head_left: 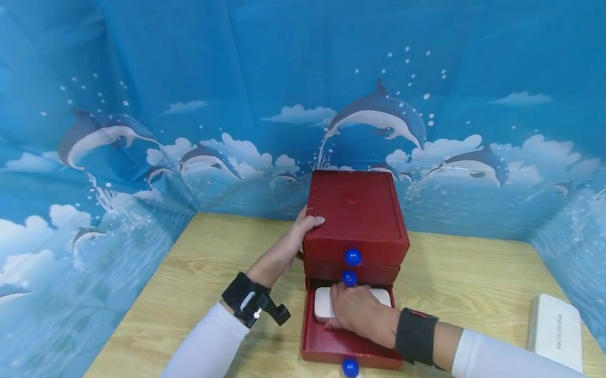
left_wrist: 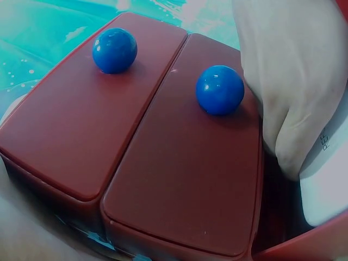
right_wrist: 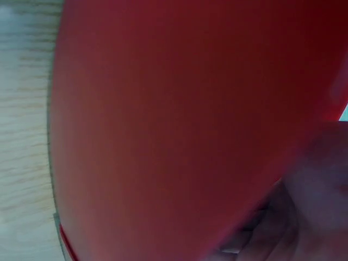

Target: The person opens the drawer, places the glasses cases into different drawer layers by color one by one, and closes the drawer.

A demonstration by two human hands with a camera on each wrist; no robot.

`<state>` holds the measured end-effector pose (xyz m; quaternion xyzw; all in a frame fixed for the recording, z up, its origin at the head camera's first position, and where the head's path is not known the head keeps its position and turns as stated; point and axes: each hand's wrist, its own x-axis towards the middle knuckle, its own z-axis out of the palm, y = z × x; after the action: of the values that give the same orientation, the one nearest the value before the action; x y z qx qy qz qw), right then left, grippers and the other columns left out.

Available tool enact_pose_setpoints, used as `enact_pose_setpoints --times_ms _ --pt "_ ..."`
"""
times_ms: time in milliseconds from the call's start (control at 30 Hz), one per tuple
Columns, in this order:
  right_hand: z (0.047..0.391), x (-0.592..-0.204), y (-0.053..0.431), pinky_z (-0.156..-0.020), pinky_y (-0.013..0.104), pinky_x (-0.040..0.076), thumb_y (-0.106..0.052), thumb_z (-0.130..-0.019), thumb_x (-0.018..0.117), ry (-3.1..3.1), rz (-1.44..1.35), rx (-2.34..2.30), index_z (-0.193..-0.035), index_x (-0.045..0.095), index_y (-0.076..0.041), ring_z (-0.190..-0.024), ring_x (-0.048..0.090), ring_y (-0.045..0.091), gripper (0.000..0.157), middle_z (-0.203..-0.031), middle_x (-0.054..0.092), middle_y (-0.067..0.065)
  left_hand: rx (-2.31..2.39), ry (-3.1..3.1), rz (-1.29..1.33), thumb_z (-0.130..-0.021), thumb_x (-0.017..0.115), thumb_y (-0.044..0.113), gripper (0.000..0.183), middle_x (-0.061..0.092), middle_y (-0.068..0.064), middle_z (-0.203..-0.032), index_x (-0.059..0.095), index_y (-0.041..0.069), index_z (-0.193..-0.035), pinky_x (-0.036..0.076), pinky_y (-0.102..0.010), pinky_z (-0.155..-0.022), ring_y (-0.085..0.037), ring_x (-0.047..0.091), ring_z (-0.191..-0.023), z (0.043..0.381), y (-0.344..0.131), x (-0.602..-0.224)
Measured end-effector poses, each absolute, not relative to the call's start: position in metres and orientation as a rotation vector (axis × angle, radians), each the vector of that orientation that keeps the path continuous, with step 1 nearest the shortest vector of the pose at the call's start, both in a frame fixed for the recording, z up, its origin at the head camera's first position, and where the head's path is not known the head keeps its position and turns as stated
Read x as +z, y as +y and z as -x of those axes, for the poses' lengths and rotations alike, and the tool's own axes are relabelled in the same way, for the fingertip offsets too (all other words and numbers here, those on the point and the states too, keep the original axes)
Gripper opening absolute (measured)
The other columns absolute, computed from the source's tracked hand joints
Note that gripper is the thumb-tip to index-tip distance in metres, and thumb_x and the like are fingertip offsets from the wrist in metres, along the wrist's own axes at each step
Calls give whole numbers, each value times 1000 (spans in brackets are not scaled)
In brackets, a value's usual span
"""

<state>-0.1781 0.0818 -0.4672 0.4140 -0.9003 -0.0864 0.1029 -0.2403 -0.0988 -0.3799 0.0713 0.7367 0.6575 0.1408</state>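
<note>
A red drawer cabinet [head_left: 355,205] with blue ball knobs stands on the table, its bottom drawer [head_left: 326,348] pulled out. Against the cabinet's left side rests my left hand [head_left: 293,236], its thumb over the top edge and its other fingers mostly hidden. Inside the open drawer lies a white box [head_left: 323,305] with rounded corners, with faint lettering visible in the left wrist view. My right hand [head_left: 361,310] reaches over that box and grips it, the thumb at the near side and fingers toward the far side. In the right wrist view, red plastic hides most of the hand.
A second white box [head_left: 558,330] with lettering lies at the table's right side, partly behind my right sleeve. The two upper drawers [left_wrist: 185,179] are closed. A blue dolphin-print curtain [head_left: 267,69] surrounds the wooden table [head_left: 461,286].
</note>
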Motion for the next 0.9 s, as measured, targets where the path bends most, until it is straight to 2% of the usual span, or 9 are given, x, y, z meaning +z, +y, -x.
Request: enact_pose_setpoints --times_ms 467,767,900 --pt "187 -476 79 -43 28 47 -61 -83 60 -2799 -1184 -168 -96 55 -2 -56 46 13 60 -72 51 5 1885 2140 -177 -89 47 58 69 45 -10 -127 11 45 -147 45 -52 -71 -32 50 -106 242 -97 -381" --pt "184 -476 78 -45 29 47 -63 -79 63 -2862 -1132 -130 -99 56 -2 -57 45 12 65 -73 49 5 1881 2145 -168 -89 47 57 70 45 -10 -127 10 44 -147 46 -51 -71 -32 50 -106 241 -98 -381" --pt "183 -474 82 -50 33 50 -62 -78 65 -2865 -1139 -139 -103 55 -2 -62 52 14 66 -81 55 6 1881 2143 -169 -88 48 58 72 44 -9 -129 9 45 -147 46 -51 -72 -32 49 -108 241 -97 -380"
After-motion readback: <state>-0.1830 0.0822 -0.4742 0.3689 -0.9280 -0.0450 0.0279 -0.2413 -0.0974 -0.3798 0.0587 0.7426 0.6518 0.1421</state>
